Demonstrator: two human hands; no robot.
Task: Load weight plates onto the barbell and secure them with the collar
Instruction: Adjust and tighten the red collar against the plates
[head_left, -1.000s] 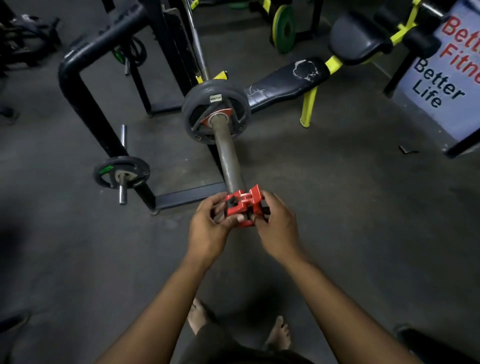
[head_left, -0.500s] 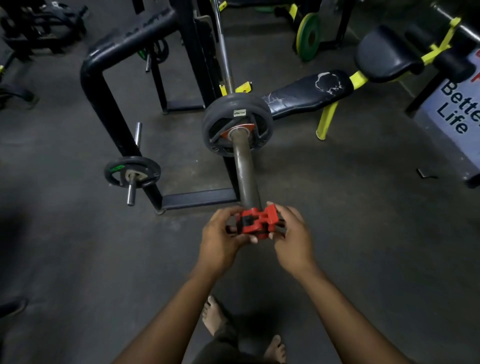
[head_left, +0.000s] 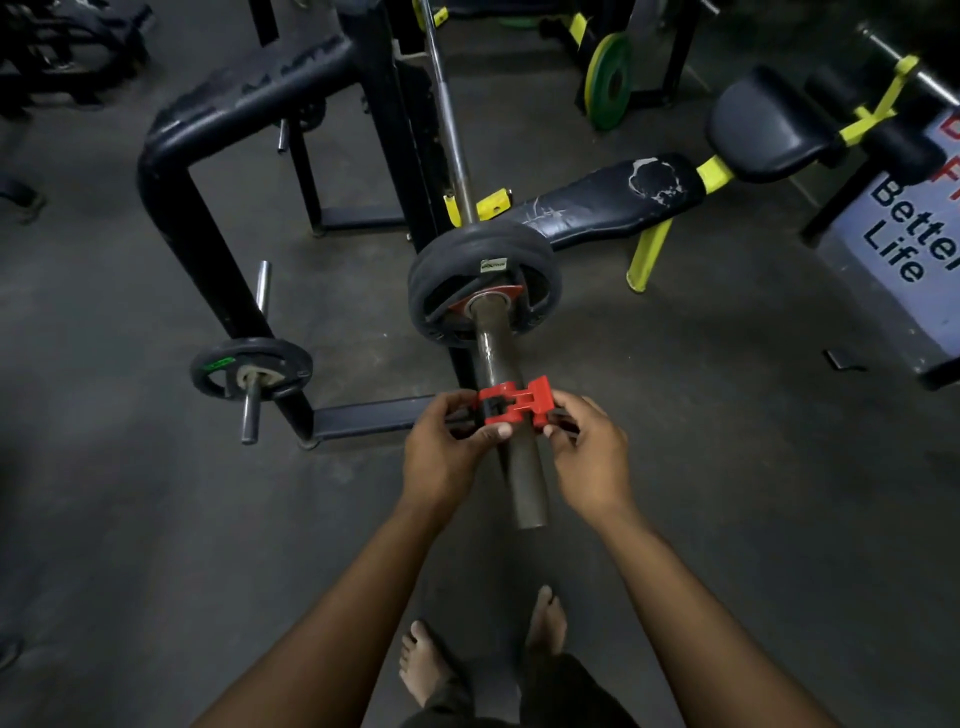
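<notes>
A barbell sleeve (head_left: 501, 364) points toward me from the rack. A dark weight plate (head_left: 483, 283) sits on it, far up the sleeve. The red collar (head_left: 514, 402) is around the sleeve about midway, well short of the plate. My left hand (head_left: 447, 447) grips the collar's left side with thumb and fingers. On the collar's right side, my right hand (head_left: 587, 449) pinches its lever end. The sleeve's bare end (head_left: 530, 499) sticks out between my wrists.
A black rack frame (head_left: 208, 218) stands at left with a small plate (head_left: 252, 366) on a storage peg. A black and yellow bench (head_left: 613, 200) lies behind the plate. A green plate (head_left: 608, 78) leans at the back. A white sign (head_left: 904, 244) is at right. My bare feet (head_left: 483, 654) are on the dark floor.
The collar has slid from the tip of the sleeve farther along it toward the plate, both hands moving with it. The bare sleeve end now shows behind the collar.
</notes>
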